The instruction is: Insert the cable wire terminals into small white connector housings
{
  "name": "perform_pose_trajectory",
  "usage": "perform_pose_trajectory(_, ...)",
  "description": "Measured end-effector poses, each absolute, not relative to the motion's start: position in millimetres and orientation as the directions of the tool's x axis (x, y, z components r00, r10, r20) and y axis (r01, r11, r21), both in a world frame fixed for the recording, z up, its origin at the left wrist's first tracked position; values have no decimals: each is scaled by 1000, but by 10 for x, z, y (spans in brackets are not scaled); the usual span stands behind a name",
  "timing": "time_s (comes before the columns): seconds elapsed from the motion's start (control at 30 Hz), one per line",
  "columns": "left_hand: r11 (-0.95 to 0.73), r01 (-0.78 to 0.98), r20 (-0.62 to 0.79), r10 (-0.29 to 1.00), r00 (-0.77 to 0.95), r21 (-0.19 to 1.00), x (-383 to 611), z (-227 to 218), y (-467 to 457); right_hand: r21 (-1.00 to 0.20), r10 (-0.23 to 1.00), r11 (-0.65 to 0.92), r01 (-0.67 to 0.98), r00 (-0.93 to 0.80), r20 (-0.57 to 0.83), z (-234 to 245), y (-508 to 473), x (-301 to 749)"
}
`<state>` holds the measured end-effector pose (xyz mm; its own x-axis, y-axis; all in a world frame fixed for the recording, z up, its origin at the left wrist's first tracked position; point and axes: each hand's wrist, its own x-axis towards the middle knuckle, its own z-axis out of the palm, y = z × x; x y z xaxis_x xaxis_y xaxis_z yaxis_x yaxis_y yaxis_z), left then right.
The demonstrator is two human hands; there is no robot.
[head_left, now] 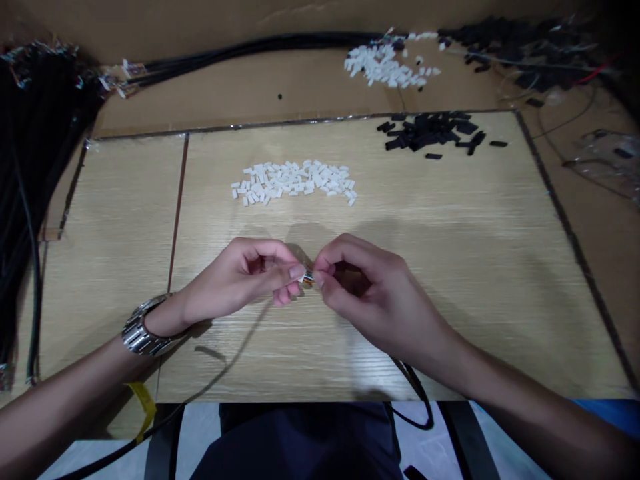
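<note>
My left hand (245, 280) and my right hand (365, 287) meet over the middle of the wooden board (450, 267). Both are pinched shut on a small cable end (307, 277) with coloured wires showing between the fingertips. A thin black cable (415, 393) runs from under my right hand off the board's near edge. My left wrist wears a metal watch (143, 330). A heap of small white connector housings (295, 180) lies just beyond my hands.
Black plastic pieces (430, 137) lie at the board's far right. A second white pile (385, 63) and more black parts (515, 50) sit behind it. A thick bundle of black cables (35, 167) fills the left side. Clear plastic (607, 157) lies at the right.
</note>
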<state>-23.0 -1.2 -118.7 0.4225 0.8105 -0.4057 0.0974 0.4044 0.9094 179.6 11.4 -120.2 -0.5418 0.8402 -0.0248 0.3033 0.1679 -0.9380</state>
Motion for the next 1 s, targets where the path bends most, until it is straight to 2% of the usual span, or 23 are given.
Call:
perform_pose_trajectory(0.67,497,-23,-417,751,512,868,-275,-1185,17,-927,815,237,291,-578,27,-1211,123,1809)
perform_pose_trajectory(1.0,514,22,-452,733,508,858,-275,-1165,25,-862,767,416,290,-622,161,-1215,90,1820)
